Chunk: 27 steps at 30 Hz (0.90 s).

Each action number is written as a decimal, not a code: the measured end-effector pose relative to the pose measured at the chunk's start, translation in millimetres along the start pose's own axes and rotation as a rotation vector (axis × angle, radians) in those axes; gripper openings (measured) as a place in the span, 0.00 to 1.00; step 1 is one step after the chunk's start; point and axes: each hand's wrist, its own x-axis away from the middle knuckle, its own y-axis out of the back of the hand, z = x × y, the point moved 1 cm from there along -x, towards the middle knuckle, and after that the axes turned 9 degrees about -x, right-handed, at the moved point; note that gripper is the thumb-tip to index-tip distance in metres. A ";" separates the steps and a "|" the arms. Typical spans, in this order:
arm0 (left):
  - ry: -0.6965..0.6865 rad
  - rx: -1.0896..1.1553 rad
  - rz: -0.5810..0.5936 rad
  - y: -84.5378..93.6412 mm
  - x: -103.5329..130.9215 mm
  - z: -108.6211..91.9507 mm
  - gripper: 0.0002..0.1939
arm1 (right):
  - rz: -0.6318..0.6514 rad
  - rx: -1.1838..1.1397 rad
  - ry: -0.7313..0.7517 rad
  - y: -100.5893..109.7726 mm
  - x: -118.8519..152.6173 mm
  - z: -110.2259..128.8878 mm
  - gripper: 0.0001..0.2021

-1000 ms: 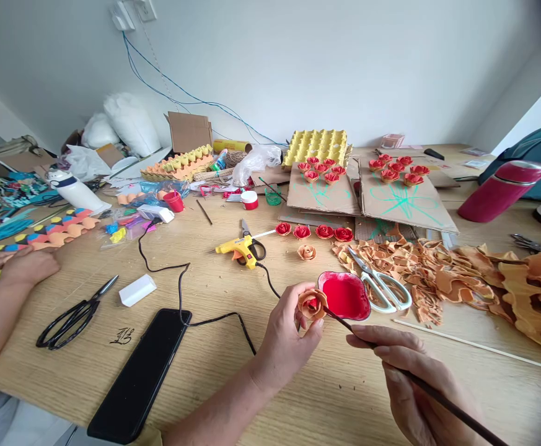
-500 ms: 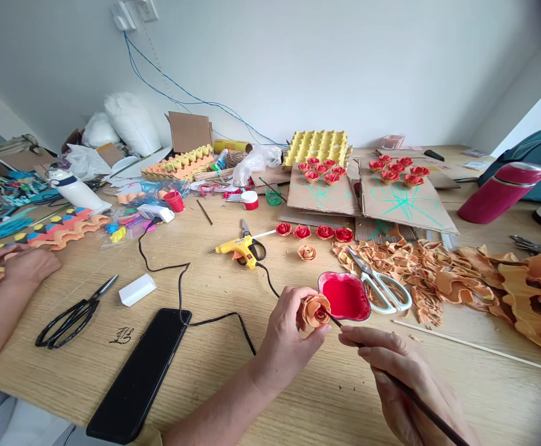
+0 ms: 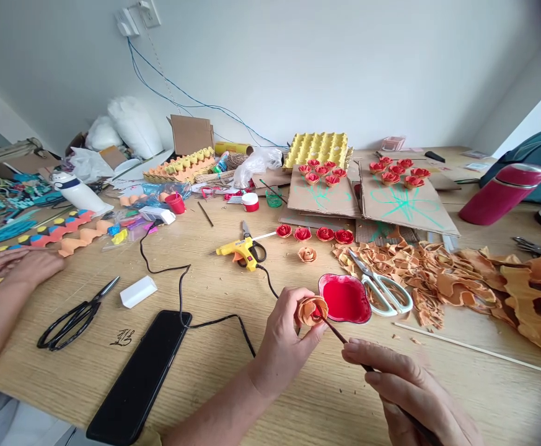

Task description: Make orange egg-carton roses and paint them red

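Note:
Between the fingers and thumb of my left hand is an orange paper rose, its face turned up, with some red at its centre. My right hand grips a dark, thin paintbrush, whose tip touches the middle of the rose. Just behind the rose lies a dish of red paint. An unpainted orange rose rests on the table beyond, in front of a row of several red roses.
White-handled scissors lie right of the dish, beside orange scraps. A yellow glue gun, its cord, a black phone and black scissors lie leftward. Another person's hands are at far left.
The rose has tilted and shifted slightly left in my left hand. My right hand has moved a little down and right, the brush tip still at the rose's centre. The other person's hands have shifted.

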 end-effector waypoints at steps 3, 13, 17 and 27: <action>0.000 0.002 0.014 -0.9 1.0 -0.4 0.17 | 0.014 -0.003 -0.017 -0.3 4.4 -3.3 0.14; 0.062 0.001 0.047 -0.9 -0.4 -3.0 0.18 | 0.052 -0.058 -0.005 3.9 10.4 -16.6 0.17; 0.052 -0.023 0.061 0.4 -1.3 -5.1 0.18 | -0.080 -0.171 -0.071 -1.3 9.6 -17.6 0.14; 0.037 0.033 0.124 3.8 -1.6 -9.1 0.23 | -0.088 -0.219 -0.071 -2.8 -0.2 -18.6 0.14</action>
